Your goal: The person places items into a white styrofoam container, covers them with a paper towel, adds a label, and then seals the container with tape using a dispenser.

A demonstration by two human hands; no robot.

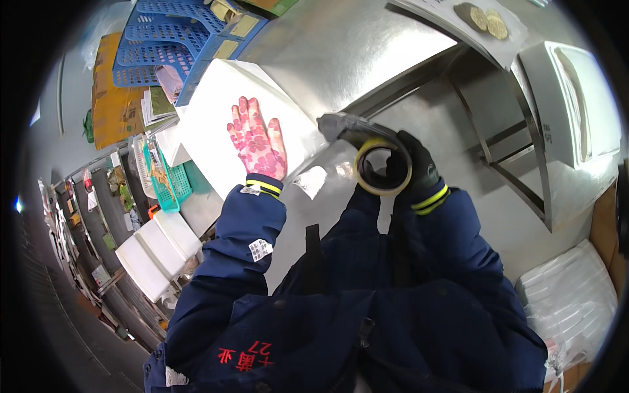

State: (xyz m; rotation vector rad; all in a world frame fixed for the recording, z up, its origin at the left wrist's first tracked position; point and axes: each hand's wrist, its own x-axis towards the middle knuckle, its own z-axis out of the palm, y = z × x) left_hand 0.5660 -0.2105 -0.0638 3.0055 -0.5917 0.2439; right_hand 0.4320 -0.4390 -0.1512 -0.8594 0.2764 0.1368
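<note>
My left hand (257, 139), in a pink flowered glove, lies flat with fingers stretched out on top of a white foam box (208, 108). In my right hand (419, 160), which wears a dark glove, is a black tape dispenser (350, 126). A roll of yellowish tape (362, 178) sits on it, its round side facing up. The dispenser's front end is close to the box's right edge; I cannot tell whether it touches. A white label (310, 181) shows just below the box, between my hands.
Blue perforated trays (154, 36) stand beyond the box, on the left. Beside it is a teal basket (171, 187). A metal table (308, 49) extends at the back. On the right are a metal frame (534, 144), another white foam box (573, 105) and plastic-wrapped stock (567, 291).
</note>
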